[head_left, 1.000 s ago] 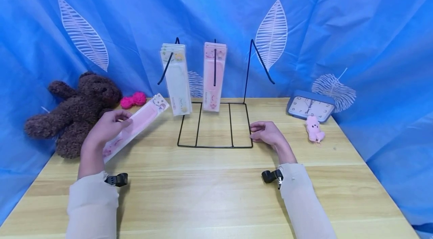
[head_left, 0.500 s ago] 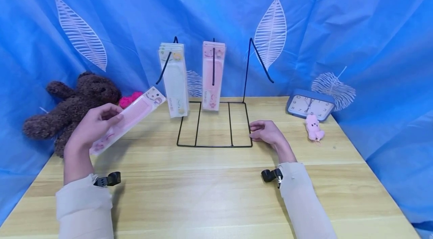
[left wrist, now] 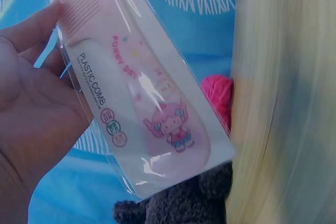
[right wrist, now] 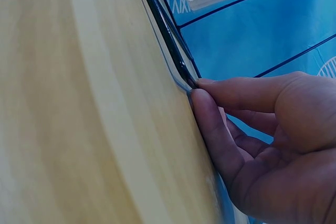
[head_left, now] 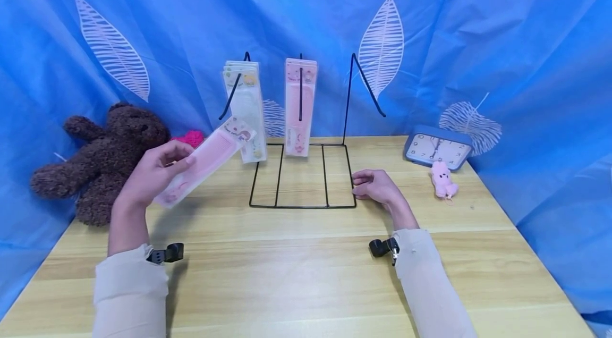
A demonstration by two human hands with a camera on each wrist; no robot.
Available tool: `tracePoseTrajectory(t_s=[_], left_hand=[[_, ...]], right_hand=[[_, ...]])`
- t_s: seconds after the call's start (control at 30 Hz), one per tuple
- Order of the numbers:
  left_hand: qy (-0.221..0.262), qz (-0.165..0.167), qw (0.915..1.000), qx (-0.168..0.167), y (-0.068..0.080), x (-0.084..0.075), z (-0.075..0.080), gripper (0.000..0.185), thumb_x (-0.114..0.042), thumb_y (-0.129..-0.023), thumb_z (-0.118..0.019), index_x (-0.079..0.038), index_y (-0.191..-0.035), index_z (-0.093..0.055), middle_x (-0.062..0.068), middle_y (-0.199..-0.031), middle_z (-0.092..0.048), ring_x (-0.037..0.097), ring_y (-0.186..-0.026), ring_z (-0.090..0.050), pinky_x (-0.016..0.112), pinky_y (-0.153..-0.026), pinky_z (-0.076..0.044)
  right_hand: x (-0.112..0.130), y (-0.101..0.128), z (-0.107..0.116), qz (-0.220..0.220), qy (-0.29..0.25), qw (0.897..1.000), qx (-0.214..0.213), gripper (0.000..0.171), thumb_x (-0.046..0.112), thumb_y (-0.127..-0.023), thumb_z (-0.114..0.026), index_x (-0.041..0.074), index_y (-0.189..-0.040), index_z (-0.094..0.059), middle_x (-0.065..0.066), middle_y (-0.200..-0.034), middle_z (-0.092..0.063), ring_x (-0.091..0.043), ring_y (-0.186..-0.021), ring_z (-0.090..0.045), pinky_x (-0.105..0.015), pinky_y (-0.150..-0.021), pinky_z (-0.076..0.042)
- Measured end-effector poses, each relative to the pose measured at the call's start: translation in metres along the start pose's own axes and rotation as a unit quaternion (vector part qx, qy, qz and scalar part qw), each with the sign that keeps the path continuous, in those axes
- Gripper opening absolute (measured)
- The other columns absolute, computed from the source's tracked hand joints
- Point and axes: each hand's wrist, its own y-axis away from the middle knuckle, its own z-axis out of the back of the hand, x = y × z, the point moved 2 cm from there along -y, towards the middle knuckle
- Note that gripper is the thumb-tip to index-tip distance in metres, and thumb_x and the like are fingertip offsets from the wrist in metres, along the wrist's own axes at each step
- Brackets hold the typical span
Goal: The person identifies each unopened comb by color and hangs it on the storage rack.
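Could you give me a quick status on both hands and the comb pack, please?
Left hand grips pink comb pack, raised off the table, tilted toward wire rack. Right hand pinches rack's front corner. Nothing between pack and rack.

Both arms in long pale beige/cream sleeves, soft fabric, ribbed-looking cuffs ending short of the wrists. Left sleeve, right sleeve. Small black camera unit strapped at each cuff: left wrist camera, right wrist camera, the right one with a bit of silver hardware on its mount. Hands bare: left hand, right hand. No rings, watch or gloves visible. Nails short, unpainted as far as the right wrist view shows
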Motion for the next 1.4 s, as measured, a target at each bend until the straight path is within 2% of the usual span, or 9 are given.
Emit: tracePoseTrajectory(t_s=[0.13,0.33,0.53,0.77,1.07,1.4], left_hand=[[0.031,-0.012,0.9994,-0.008,-0.003,-0.007,-0.008,0.016,-0.008,-0.101,-0.063,0.005,-0.110,-0.064,-0.002,-0.097,-0.068,0.014,-0.082,-0.058,0.024,-0.069,-0.047],[0.072,-0.021,0.9970,0.016,-0.009,-0.017,-0.026,0.013,-0.005,-0.099,-0.064,0.006,-0.106,-0.064,-0.004,-0.094,-0.067,0.014,-0.082,-0.060,0.027,-0.069,-0.048],[0.087,-0.030,0.9954,0.025,-0.014,-0.031,-0.038,0.013,-0.007,-0.100,-0.064,0.005,-0.106,-0.064,0.000,-0.094,-0.067,0.017,-0.082,-0.061,0.029,-0.070,-0.048],[0.117,-0.073,0.9895,0.041,-0.019,-0.052,-0.047,0.008,0.000,-0.099,-0.063,0.006,-0.103,-0.063,0.003,-0.094,-0.068,0.017,-0.080,-0.063,0.027,-0.068,-0.052],[0.111,-0.102,0.9878,0.039,-0.024,-0.077,-0.054,0.007,-0.001,-0.099,-0.063,0.004,-0.103,-0.064,0.007,-0.093,-0.068,0.021,-0.074,-0.063,0.028,-0.064,-0.053],[0.089,-0.098,0.9910,0.022,-0.030,-0.084,-0.059,0.011,-0.006,-0.100,-0.064,0.004,-0.104,-0.065,0.007,-0.094,-0.068,0.020,-0.076,-0.065,0.028,-0.064,-0.053]], right_hand=[[0.001,0.001,0.000,0.000,0.004,1.000,-0.002,0.056,-0.010,-0.086,-0.070,-0.008,-0.139,-0.052,-0.023,-0.126,-0.056,-0.028,-0.099,-0.065,-0.033,-0.085,-0.058],[0.001,0.001,0.000,-0.001,0.005,1.000,-0.002,0.056,-0.010,-0.086,-0.070,-0.008,-0.140,-0.052,-0.023,-0.126,-0.056,-0.027,-0.099,-0.065,-0.033,-0.085,-0.058],[-0.002,0.001,0.001,-0.003,0.003,1.000,-0.005,0.057,-0.009,-0.086,-0.071,-0.008,-0.140,-0.052,-0.023,-0.126,-0.056,-0.027,-0.099,-0.065,-0.032,-0.085,-0.058],[-0.002,0.001,0.001,-0.004,-0.002,1.000,-0.005,0.056,-0.010,-0.086,-0.070,-0.008,-0.139,-0.052,-0.023,-0.126,-0.056,-0.026,-0.098,-0.066,-0.032,-0.085,-0.058],[-0.001,0.002,0.000,-0.001,-0.004,1.000,-0.002,0.056,-0.010,-0.087,-0.069,-0.008,-0.140,-0.051,-0.023,-0.126,-0.056,-0.026,-0.099,-0.065,-0.032,-0.085,-0.058],[0.000,0.000,-0.001,0.001,-0.002,1.000,0.000,0.057,-0.010,-0.087,-0.070,-0.008,-0.140,-0.051,-0.022,-0.125,-0.056,-0.025,-0.098,-0.066,-0.033,-0.085,-0.058]])
